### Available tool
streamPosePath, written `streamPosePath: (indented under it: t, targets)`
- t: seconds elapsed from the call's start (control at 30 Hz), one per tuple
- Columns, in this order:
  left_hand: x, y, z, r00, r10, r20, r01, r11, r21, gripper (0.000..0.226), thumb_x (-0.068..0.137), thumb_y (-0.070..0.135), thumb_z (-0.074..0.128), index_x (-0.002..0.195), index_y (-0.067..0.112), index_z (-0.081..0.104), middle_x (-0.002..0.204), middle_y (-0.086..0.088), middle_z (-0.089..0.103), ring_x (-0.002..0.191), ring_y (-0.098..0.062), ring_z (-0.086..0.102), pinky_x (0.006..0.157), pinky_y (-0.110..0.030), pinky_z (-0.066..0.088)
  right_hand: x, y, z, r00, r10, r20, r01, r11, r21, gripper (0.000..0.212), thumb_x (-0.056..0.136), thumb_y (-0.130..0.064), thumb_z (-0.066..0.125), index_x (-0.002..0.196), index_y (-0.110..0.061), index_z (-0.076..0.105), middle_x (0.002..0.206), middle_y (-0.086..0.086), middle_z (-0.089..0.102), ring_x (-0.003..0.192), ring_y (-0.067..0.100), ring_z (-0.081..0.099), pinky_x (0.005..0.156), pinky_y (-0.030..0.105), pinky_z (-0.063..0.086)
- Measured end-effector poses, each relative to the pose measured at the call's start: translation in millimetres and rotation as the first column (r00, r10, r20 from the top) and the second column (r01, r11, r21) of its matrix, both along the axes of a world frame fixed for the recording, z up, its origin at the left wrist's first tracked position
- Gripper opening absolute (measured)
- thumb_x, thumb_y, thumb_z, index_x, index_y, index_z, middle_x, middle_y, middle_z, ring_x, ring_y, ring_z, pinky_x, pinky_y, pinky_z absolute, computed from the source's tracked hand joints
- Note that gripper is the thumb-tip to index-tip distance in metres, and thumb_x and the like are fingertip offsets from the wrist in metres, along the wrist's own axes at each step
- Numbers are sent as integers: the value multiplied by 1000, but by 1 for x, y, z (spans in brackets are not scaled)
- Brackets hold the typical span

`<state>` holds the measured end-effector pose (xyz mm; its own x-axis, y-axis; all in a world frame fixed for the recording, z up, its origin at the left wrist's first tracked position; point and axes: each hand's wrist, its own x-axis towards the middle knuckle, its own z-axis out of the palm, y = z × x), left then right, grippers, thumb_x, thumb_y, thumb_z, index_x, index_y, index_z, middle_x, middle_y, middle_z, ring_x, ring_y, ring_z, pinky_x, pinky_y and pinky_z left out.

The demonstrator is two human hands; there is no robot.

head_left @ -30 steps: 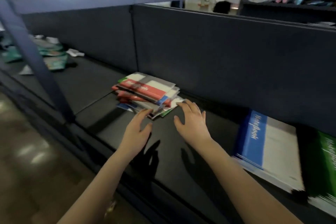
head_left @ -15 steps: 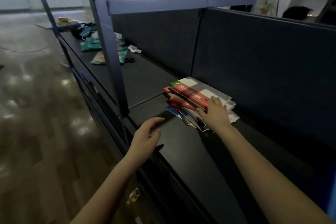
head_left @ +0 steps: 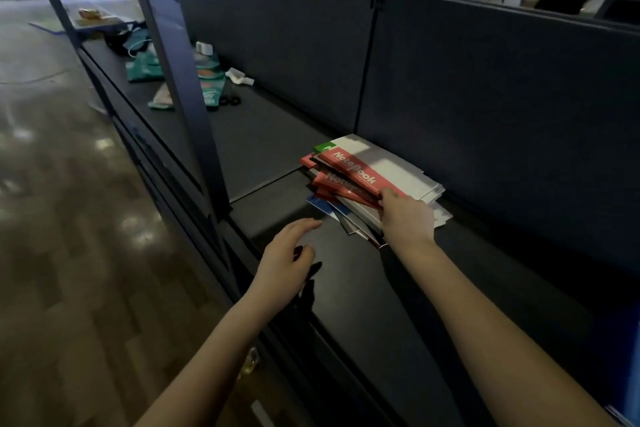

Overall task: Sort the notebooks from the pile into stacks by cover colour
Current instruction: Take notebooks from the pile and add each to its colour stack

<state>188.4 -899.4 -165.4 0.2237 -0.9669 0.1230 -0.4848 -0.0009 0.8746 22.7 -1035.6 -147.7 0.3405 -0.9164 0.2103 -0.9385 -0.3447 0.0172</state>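
Observation:
A messy pile of notebooks (head_left: 349,204) lies on the dark shelf (head_left: 363,288) against the back panel. The top notebook (head_left: 374,170) has a red band reading "NoteBook" and a white cover. More red covers, a green corner (head_left: 322,148) and a blue one (head_left: 320,206) stick out beneath it. My right hand (head_left: 407,217) grips the near edge of the top red notebooks, thumb on the cover. My left hand (head_left: 287,255) hovers open over the shelf just left of the pile, touching nothing.
A dark metal upright post (head_left: 187,87) stands left of the pile. Beyond it, green packets and small items (head_left: 204,76) lie on the shelf. A tall dark panel (head_left: 485,107) backs the shelf. A blue edge (head_left: 623,419) shows at the bottom right. Wooden floor lies to the left.
The view swung left, so the blue and green stacks left the frame. My right hand went from above the pile to gripping the top red notebooks. My left hand stayed open beside the pile.

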Motion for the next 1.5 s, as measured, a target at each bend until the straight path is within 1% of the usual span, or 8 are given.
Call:
streamPosePath:
  t: [0.2,0.43,0.57,0.67,0.87,1.0,1.13,1.5]
  targets:
    - [-12,-9,6,951,61,-302,-76,997,-35,47,97,8,48,137,33,40,132,13,49,114,4,49,96,-21,42,-10,19,16,998,54,-18,-55,998,-44,26,100,-24,42,122,-11,45,101,11,68,87,31,65,62,30,35]
    - [-37,-20,11,756,36,-653,-64,998,-19,67,97,12,51,147,37,14,141,10,36,102,2,58,98,-44,48,-2,72,20,977,173,127,-185,978,97,36,100,-38,36,133,-27,48,107,9,67,96,31,61,76,34,45]
    - [-41,-28,6,754,80,-652,-117,993,-14,71,95,6,53,150,32,15,142,7,44,96,6,60,97,-46,49,3,99,8,946,241,219,-281,943,176,39,99,-37,40,138,-35,45,113,9,67,103,33,60,80,37,47]
    - [-41,-23,6,801,93,-592,-138,990,-31,75,94,0,51,149,34,13,138,5,41,114,-9,51,92,-29,47,-5,107,10,865,285,413,-390,899,197,38,93,-38,50,131,-34,54,112,0,70,100,24,63,82,38,51]
    - [-35,-12,10,822,164,-545,-187,982,14,73,94,-7,43,146,37,19,134,3,40,102,-7,52,69,-19,46,-20,105,15,722,191,666,-464,847,260,28,94,-26,58,121,-23,66,114,-9,68,101,-7,55,87,9,43]
    - [-26,10,7,816,214,-537,-219,974,54,72,95,-1,46,146,41,17,118,9,46,92,-9,58,64,-23,49,-27,53,10,818,76,570,-203,966,162,35,96,-22,52,129,-13,59,132,0,57,115,7,52,102,27,41]
    - [-16,29,3,797,271,-540,-264,960,93,66,97,3,46,144,42,19,103,15,51,75,-9,66,60,-26,54,-29,7,-7,941,-99,323,-1,955,298,56,97,-36,49,143,-7,36,152,11,29,138,26,31,111,36,28]
    - [-20,38,4,775,194,-601,-181,980,83,66,96,6,51,140,45,23,112,12,51,84,-9,68,59,-22,55,-27,19,-4,999,-50,18,51,997,-51,31,104,-25,33,116,-9,56,109,10,65,93,28,61,79,36,45]
